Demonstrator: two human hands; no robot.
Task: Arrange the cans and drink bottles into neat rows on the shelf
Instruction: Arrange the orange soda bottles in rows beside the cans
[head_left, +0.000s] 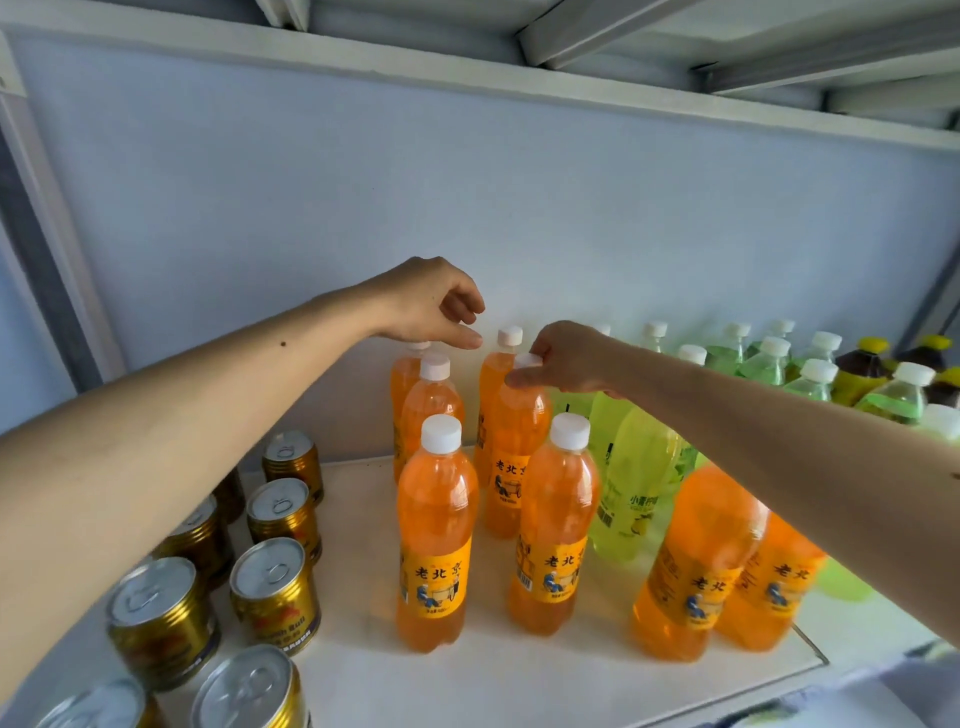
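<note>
My right hand (566, 358) has its fingers (522, 376) curled round the neck of an orange soda bottle (511, 457), just under its white cap, in the second column's middle row. My left hand (431, 306) hangs loosely curled over the back-left orange bottle (402, 379), thumb just at its cap; I cannot tell if it grips. The orange bottles are clear plastic with yellow labels and white caps, standing upright mid-shelf (519, 686). Two more orange ones (696, 566) lean near the front right edge. Gold cans (275, 592) fill the left end; lime-green bottles (634, 483) run towards the back right corner.
</note>
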